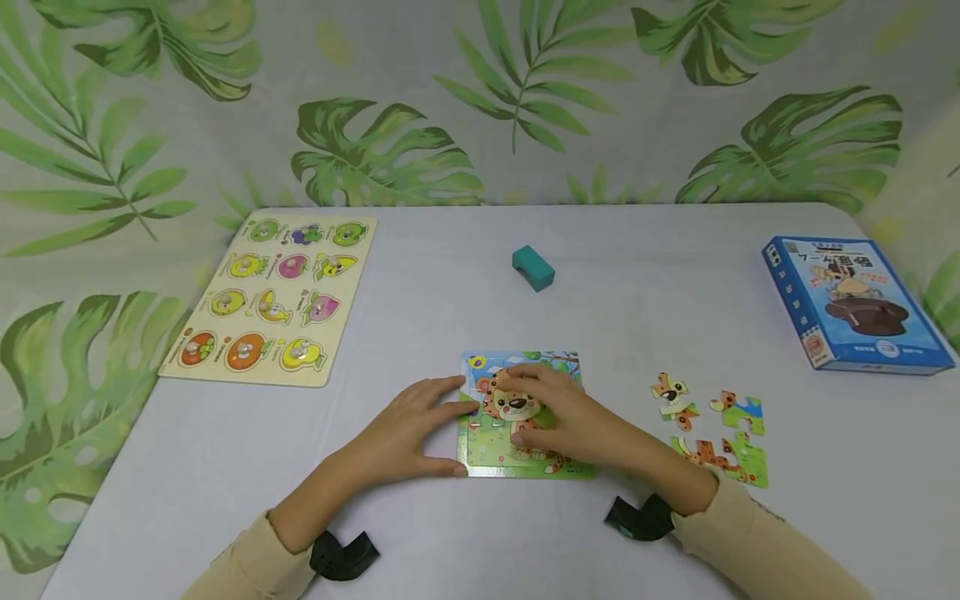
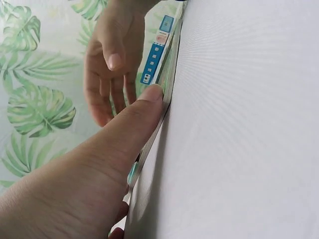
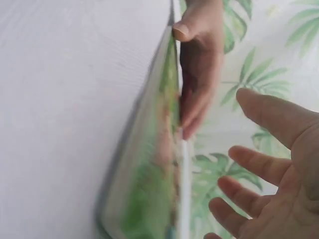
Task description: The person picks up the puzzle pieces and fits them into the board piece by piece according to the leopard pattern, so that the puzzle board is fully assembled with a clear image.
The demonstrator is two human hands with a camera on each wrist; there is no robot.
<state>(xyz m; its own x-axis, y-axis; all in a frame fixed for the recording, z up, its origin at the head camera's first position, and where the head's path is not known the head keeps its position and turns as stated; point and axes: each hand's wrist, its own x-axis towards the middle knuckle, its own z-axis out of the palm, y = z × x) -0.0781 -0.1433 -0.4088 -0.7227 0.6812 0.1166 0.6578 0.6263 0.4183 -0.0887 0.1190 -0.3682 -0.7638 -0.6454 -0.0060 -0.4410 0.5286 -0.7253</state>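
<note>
A jigsaw puzzle board (image 1: 487, 454) with a cartoon spotted leopard lies flat on the table, in front of the person. At its left edge, the left hand (image 1: 397, 433) has its fingers spread and straight. The left thumb (image 2: 142, 107) touches the board's near left corner. Over the board's right half hovers the right hand (image 1: 577, 417), fingers apart and loosely bent, with nothing between them in the right wrist view. It hides part of the picture. Loose jigsaw pieces (image 1: 750, 454) with leopard parts lie to the right of the board, some of them joined or touching.
A wooden fruit puzzle board (image 1: 337, 333) lies at the far left. Beyond the leopard board sits a teal arch-shaped block (image 1: 534, 268). A blue box (image 1: 862, 308) with a hat picture lies at the right, near the table's edge. Leaf-patterned cloth (image 1: 525, 100) hangs behind the table.
</note>
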